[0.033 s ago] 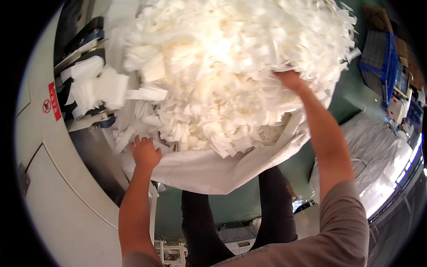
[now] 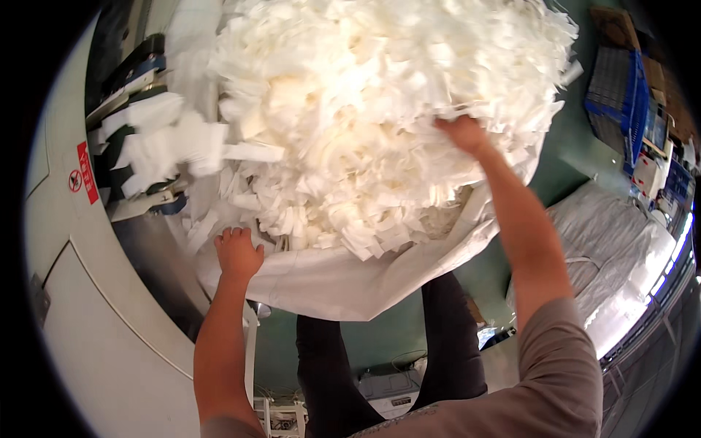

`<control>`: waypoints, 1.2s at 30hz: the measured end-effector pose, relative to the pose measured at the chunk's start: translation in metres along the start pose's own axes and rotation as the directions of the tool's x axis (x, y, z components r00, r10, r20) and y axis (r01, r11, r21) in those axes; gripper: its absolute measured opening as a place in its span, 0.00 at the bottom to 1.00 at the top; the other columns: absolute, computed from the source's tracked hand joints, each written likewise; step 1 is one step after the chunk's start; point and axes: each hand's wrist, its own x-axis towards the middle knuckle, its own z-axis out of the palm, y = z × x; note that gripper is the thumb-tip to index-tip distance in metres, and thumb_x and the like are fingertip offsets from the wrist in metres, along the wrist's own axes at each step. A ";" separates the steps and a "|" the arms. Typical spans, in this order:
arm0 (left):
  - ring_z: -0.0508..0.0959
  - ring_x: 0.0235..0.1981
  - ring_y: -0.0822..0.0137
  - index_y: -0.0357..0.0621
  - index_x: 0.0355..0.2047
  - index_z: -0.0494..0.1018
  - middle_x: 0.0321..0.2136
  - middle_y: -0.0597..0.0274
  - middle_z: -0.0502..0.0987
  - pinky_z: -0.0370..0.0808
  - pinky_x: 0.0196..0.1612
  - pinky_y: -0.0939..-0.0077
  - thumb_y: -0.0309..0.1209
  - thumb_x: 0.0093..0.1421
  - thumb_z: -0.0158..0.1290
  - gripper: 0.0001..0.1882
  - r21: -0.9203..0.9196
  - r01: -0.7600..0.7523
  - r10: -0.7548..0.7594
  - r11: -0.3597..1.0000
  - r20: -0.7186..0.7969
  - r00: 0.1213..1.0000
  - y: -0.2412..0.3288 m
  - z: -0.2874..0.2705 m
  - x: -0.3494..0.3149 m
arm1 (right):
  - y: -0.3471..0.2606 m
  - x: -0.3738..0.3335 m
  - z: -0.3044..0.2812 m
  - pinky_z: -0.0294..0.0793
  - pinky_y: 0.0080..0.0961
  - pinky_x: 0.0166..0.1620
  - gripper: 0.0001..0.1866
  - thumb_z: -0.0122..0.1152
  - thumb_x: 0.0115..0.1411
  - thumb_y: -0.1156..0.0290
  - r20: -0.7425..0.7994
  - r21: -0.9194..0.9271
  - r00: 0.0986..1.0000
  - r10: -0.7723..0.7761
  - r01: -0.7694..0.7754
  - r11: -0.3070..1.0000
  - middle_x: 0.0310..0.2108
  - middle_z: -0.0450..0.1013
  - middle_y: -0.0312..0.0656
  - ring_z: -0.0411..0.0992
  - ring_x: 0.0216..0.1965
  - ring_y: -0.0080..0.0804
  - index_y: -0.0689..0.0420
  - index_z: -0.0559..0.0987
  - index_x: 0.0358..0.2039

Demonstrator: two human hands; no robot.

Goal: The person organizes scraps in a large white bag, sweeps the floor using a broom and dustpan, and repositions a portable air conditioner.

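A large white cloth bag [image 2: 328,285] is heaped with loose white strips [image 2: 343,146] that look like thin cut fabric or paper. My left hand [image 2: 239,252] is at the near left rim, its fingers bent over the bag's edge and its thumb apart. On the right side of the heap lies my right hand [image 2: 464,135], fingers spread among the strips, with some fingertips hidden. Left of the bag, a cluster of larger white pieces [image 2: 171,139] hangs at a machine's outlet.
A pale machine cabinet [image 2: 102,314] with a red label [image 2: 87,173] stands along the left. Blue crates [image 2: 617,106] are stacked at the far right. Nearer on that side is a silvery wrapped bundle [image 2: 599,248]. Green floor [image 2: 277,350] shows around my legs.
My right hand has shifted slightly left over the heap, and more of its fingers show. The strips and hanging pieces have shifted a little. My left hand stays at the rim.
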 end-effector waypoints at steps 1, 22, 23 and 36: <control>0.69 0.57 0.50 0.44 0.47 0.77 0.49 0.53 0.77 0.59 0.60 0.47 0.45 0.53 0.62 0.25 -0.048 -0.032 0.033 0.998 0.021 0.999 0.004 0.001 0.001 | -0.035 -0.016 0.000 0.70 0.43 0.58 0.38 0.54 0.60 0.41 0.110 -0.102 0.990 0.084 -0.073 0.992 0.50 0.76 0.57 0.73 0.53 0.52 0.62 0.72 0.57; 0.72 0.55 0.50 0.50 0.44 0.82 0.44 0.55 0.81 0.36 0.67 0.28 0.60 0.64 0.42 0.31 0.109 -0.017 -0.030 0.994 0.415 0.909 0.030 -0.004 -0.018 | 0.188 -0.120 0.045 0.71 0.40 0.58 0.26 0.57 0.55 0.54 0.372 -0.613 0.887 0.274 0.013 0.790 0.56 0.73 0.49 0.72 0.57 0.44 0.54 0.80 0.51; 0.73 0.54 0.51 0.49 0.44 0.82 0.43 0.55 0.82 0.39 0.67 0.30 0.59 0.63 0.44 0.29 0.080 -0.044 0.011 0.996 0.371 0.928 0.029 -0.001 -0.018 | 0.168 -0.116 0.040 0.73 0.40 0.55 0.24 0.57 0.55 0.55 0.380 -0.596 0.896 0.230 0.047 0.801 0.53 0.75 0.48 0.73 0.54 0.44 0.53 0.81 0.49; 0.66 0.62 0.53 0.42 0.47 0.77 0.52 0.55 0.74 0.56 0.67 0.50 0.34 0.57 0.59 0.18 -0.053 -0.257 0.248 0.965 -0.134 0.959 -0.007 -0.007 0.028 | -0.303 -0.067 0.041 0.66 0.45 0.63 0.24 0.61 0.57 0.60 0.076 -0.307 0.414 -0.907 0.875 0.374 0.61 0.67 0.36 0.64 0.62 0.45 0.44 0.77 0.56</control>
